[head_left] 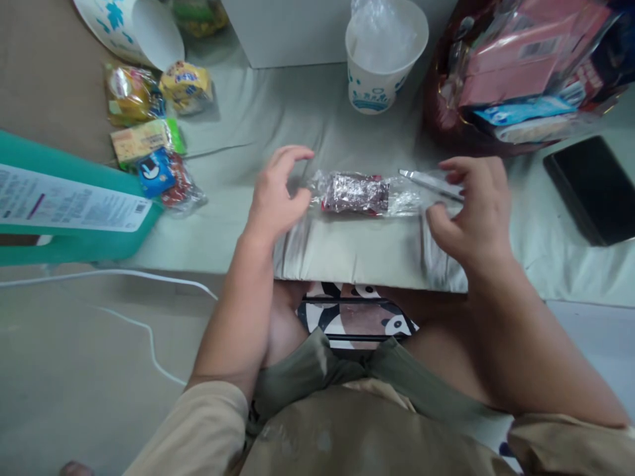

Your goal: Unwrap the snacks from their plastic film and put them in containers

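Looking down over our own lap, we see a foil-wrapped snack (354, 193) in a clear plastic sleeve lying flat between our two hands, on a pale green sheet (278, 119) spread over a low counter. Our left hand (278, 195) hovers at the snack's left end with fingers curled loosely and spread; it grips nothing, and its fingertips sit just beside the crinkled edge of the sleeve. Our right hand (473, 211) is at the snack's right end, fingers bent and parted, closed on nothing we can make out. A thin silver strip (430, 183) lies just beyond the right hand's fingertips; we cannot tell whether the fingers touch it.

Behind the snack stands a white paper cup (384, 56) with blue print and clear plastic stuffed inside. To the right, a dark red bag (520, 73) lies packed with pink and blue packets, and a black phone (592, 188) lies flat near it. To the left, several small wrapped snacks (149, 125) are scattered, yellow, green, blue and red, well apart from our hands. A teal box (74, 205) with a white printed label lies at the far left, and a white cable (129, 297) runs across the floor below it.
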Action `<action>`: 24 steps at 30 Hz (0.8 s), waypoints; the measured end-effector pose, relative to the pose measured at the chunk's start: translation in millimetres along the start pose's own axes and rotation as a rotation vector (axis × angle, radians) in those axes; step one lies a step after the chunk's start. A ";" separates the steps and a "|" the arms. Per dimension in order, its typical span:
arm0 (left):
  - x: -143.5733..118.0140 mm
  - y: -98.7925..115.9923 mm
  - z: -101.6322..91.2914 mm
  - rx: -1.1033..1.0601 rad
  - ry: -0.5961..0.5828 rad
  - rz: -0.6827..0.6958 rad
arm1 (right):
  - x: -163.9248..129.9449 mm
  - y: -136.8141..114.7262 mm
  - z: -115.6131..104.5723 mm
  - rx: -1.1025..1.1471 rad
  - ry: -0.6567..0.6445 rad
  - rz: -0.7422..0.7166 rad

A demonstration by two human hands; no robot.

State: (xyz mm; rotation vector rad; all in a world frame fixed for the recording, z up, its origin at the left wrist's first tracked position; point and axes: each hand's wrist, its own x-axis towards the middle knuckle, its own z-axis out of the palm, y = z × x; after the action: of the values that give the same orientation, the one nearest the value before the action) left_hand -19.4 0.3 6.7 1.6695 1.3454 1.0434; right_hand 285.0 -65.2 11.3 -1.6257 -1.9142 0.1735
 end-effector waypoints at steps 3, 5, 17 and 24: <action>1.9 13.3 8.2 -0.021 -0.158 0.032 | -0.1 -11.3 7.1 0.007 -0.087 -0.146; 2.6 16.9 13.0 -0.003 -0.157 0.013 | -0.3 -14.3 15.3 -0.033 -0.099 -0.145; 16.7 18.0 23.4 -0.310 0.393 -0.205 | 37.5 -28.9 18.5 -0.177 0.286 0.061; 10.7 42.8 24.9 -0.437 0.428 -0.025 | 33.0 -48.0 41.2 0.096 -0.211 -0.351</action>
State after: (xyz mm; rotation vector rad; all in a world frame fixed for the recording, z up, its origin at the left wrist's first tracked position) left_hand 21.1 1.9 37.2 1.1422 1.2689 1.6106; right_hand 220.7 -34.2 12.9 -1.2243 -2.2793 0.2956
